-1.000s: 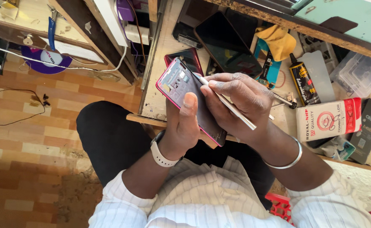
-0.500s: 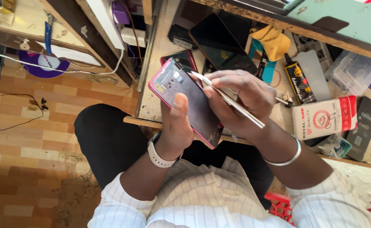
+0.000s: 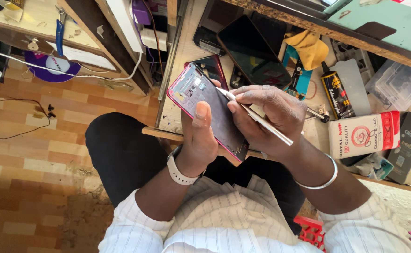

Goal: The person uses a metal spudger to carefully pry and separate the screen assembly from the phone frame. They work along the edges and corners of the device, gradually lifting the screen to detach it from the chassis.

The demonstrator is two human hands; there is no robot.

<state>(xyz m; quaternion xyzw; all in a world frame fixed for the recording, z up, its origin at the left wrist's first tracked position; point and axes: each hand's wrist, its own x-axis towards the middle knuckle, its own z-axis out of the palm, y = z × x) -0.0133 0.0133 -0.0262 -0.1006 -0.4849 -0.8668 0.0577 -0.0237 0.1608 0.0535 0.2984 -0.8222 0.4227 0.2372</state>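
My left hand (image 3: 199, 140) grips an opened phone body (image 3: 200, 100) with a pink-red frame, its dark inner side facing up and my thumb pressed on it. It is held above my lap at the front edge of the wooden bench (image 3: 177, 117). My right hand (image 3: 266, 119) holds a thin silver tool (image 3: 257, 117) like a pen. The tool's tip touches the phone's inner surface near its upper middle. A white watch sits on my left wrist, a silver bangle on my right.
On the bench lie a large dark phone (image 3: 254, 51), a second red phone (image 3: 212, 65), a yellow cloth (image 3: 311, 47), a black glue tube (image 3: 336, 93), a red-and-white box (image 3: 364, 136) and a clear plastic case (image 3: 397, 84). A tiled floor with cables lies to the left.
The phone and both hands have shifted slightly in view. The tool's tip stays against the phone's inner surface, and both grips are unchanged.
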